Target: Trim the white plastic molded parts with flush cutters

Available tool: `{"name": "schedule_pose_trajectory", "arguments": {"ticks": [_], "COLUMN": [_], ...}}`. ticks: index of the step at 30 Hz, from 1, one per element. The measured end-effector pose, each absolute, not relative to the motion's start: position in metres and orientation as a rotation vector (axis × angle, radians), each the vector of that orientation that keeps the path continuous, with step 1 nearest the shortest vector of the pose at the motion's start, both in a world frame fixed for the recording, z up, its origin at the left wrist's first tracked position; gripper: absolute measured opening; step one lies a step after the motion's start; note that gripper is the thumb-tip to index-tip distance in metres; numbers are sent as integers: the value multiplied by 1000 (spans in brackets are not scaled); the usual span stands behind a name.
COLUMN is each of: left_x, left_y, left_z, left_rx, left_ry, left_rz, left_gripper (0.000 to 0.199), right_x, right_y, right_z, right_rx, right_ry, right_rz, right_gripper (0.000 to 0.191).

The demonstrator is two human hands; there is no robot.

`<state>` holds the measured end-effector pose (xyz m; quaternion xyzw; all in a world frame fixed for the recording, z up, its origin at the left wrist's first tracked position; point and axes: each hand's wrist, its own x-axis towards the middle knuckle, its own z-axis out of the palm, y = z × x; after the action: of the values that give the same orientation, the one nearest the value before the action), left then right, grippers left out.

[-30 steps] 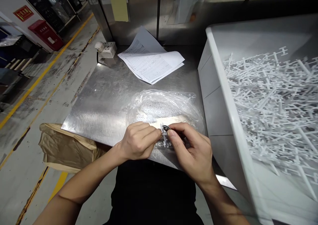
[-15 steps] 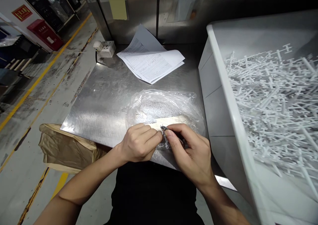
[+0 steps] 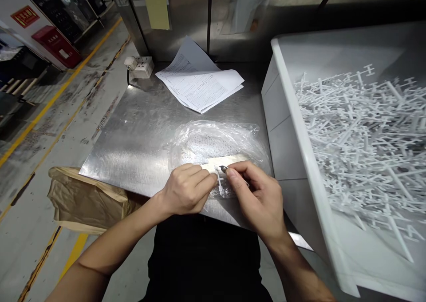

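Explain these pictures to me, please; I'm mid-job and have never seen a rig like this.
There is no robot here: you see a person's two bare hands. Every picture comes from one camera worn on the head, looking forward and down.

The left hand is closed, with a white branched piece at its fingertips. The right hand pinches a small dark metal tool; its exact type is unclear.

On the metal table lie a clear plastic bag, printed papers and a power socket. To the right, a large pale bin holds many white branched pieces.
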<state>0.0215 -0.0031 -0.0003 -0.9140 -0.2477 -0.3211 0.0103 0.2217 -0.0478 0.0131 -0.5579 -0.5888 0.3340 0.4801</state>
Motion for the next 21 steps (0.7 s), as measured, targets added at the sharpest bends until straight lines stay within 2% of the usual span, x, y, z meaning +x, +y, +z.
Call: {"name": "schedule_pose_trajectory", "arguments": {"ticks": [7, 21], "left_x": [14, 8], "left_y": [1, 3], "left_z": [3, 15], "left_rx": [-2951, -3218], "left_ry": [-895, -982], "left_rz": [-1339, -1528], "left_gripper": [15, 26], "right_x": [230, 232], "right_y": [-51, -50], "right_z": [15, 13], "right_rx": [-1228, -1076], "right_ry": [-1562, -1752], "right_rz": [713, 666], "right_gripper": [7, 19]}}
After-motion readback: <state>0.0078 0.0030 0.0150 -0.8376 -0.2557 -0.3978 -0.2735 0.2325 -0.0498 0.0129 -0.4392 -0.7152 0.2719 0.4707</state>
